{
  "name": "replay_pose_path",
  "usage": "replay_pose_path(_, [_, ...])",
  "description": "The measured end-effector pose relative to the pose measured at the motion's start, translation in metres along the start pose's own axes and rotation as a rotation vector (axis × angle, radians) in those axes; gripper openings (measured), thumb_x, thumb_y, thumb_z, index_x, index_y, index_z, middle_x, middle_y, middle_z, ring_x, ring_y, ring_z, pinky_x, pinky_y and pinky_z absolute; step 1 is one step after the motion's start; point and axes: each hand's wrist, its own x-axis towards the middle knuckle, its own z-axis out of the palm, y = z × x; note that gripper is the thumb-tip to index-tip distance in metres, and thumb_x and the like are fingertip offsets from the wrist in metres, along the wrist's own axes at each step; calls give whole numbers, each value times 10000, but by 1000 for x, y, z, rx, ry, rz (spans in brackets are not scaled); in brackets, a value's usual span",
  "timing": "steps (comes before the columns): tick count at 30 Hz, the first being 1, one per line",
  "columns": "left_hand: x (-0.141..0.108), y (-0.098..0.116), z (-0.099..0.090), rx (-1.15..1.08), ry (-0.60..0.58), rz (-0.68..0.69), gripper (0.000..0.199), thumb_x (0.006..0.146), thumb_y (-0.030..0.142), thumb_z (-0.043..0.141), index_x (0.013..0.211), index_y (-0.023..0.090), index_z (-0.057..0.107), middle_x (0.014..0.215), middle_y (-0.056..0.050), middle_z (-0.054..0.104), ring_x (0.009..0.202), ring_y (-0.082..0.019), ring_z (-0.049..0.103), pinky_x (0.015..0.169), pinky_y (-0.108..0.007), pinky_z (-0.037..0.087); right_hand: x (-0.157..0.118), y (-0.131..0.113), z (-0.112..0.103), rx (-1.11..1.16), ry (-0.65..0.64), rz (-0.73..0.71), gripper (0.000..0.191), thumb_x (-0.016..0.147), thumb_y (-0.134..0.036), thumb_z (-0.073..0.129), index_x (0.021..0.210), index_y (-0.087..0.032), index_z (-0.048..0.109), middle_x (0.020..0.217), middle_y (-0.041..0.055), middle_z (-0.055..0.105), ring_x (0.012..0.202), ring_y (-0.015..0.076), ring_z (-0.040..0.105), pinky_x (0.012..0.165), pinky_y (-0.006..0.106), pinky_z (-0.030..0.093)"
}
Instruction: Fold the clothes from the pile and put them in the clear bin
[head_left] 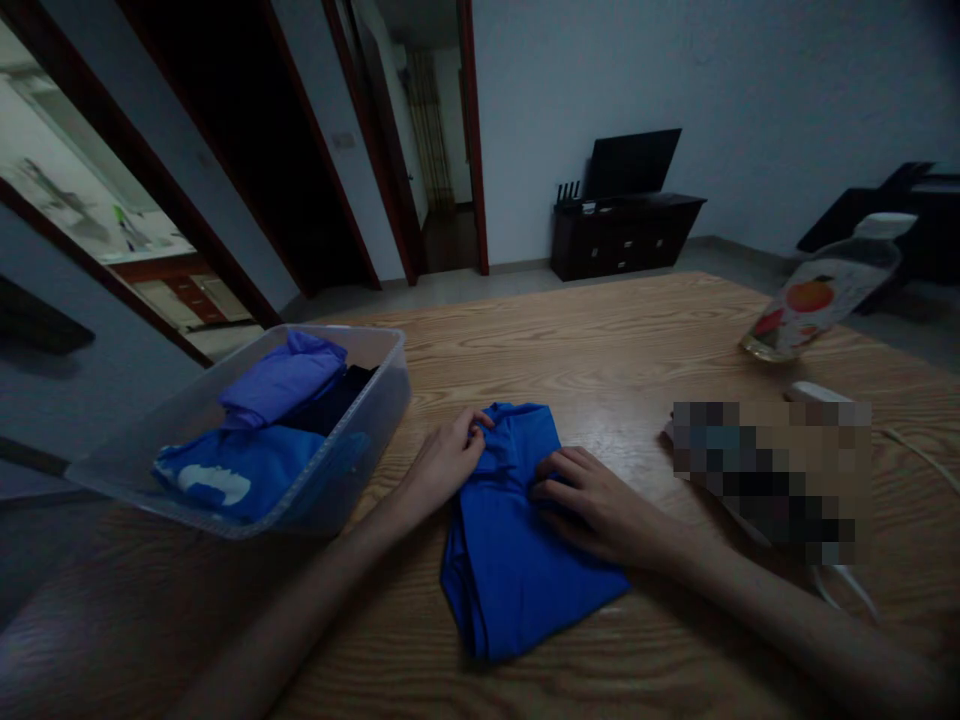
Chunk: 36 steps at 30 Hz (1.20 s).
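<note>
Two hands, left [444, 462] and right [592, 500], rest on one blue garment [510, 545] on one table [600, 340]. One clear bin [375, 400] holds three folded pieces: one blue [232, 470], one purple [281, 380], one dark [334, 395]. One bottle [821, 290] lies at the far right, and one TV [630, 162] sits on one cabinet [622, 235].

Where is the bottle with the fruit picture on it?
In the head view the bottle stands at the table's far right edge, beyond the right hand and the blue cloth.
</note>
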Motion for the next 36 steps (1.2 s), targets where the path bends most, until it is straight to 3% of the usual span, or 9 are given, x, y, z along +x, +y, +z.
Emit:
replay_pose_path(5, [-9, 0, 2, -45, 61, -47, 356, 1122, 297, 358, 1335, 204, 628, 1302, -112, 741, 1198, -289, 712, 1077, -472, 541, 1, -3, 0, -8, -10, -14, 246, 1107, -225, 567, 1318, -199, 691, 1257, 138, 708, 1159, 284, 649, 1013, 464, 550])
replay_pose_path(7, [-19, 7, 6, 14, 69, 14, 476, 1119, 519, 474, 1464, 204, 567, 1391, -126, 705, 1274, -320, 676, 1134, -516, 515, 1, -3, 0, -39, -13, -13, 336, 1109, -234, 565, 1431, -205, 658, 1384, 156, 690, 1272, 309, 633, 1079, 504, 552])
replay_pose_path(9, [-29, 13, 11, 171, 59, 98, 754, 990, 652, 699, 1553, 185, 517, 1474, -158, 655, 1369, -385, 605, 1200, -591, 456, 0, -3, 1, -67, -23, -12, 395, 1112, -256, 567, 1500, -208, 623, 1497, 165, 654, 1379, 336, 597, 1150, 555, 529])
replay_pose_path(11, [-34, 16, 15, 312, 28, 166, 797, 927, 542, 823, 1572, 181, 523, 1496, -161, 637, 1419, -414, 552, 1228, -625, 417, 0, -2, 2, -81, -31, -12, 421, 1117, -269, 562, 1533, -216, 600, 1545, 157, 638, 1424, 341, 581, 1185, 578, 513])
replay_pose_path(16, [-22, 7, 14, 240, 73, 158, 425, 993, 127, 616, 1412, 182, 659, 1337, -119, 736, 1292, -335, 653, 1175, -547, 482, -2, 2, 2, -67, 68, 23, 403, 1101, -196, 541, 1496, -238, 610, 1499, 137, 675, 1386, 333, 607, 1161, 576, 536])
replay_pose_path(21, [0, -10, 8, -87, 176, 61, 329, 1045, 207, 571, 1360, 228, 662, 1329, -79, 763, 1213, -280, 724, 1119, -469, 558, 4, 13, -5, 18, 160, 191, 510, 1103, -191, 518, 1596, -323, 507, 1676, 125, 514, 1542, 332, 482, 1238, 626, 464])
replay_pose_path(27, [10, -35, 18, -28, 178, 216, 395, 1032, 150, 519, 1401, 186, 654, 1467, -113, 677, 1439, -284, 572, 1290, -513, 407, 28, 47, 8, 215, 248, 385, 510, 1091, -409, 609, 1575, -275, 523, 1641, 153, 548, 1545, 335, 503, 1300, 622, 393])
replay_pose_path(31, [10, -41, 21, -34, 134, 300, 400, 1111, 267, 497, 1486, 192, 614, 1491, -96, 686, 1412, -249, 605, 1271, -467, 435, 35, 59, 18, 286, 334, 462, 480, 1069, -464, 639, 1482, -227, 576, 1468, 172, 667, 1389, 351, 631, 1178, 615, 518])
replay_pose_path(36, [3, -30, 6, -97, 177, 283, 345, 1104, 239, 449, 1313, 209, 722, 1346, -82, 763, 1307, -257, 674, 1228, -466, 461, 33, 39, 5, 422, 376, 472, 359, 1106, -468, 592, 1404, -272, 620, 1280, 104, 732, 1163, 275, 723, 967, 447, 639])
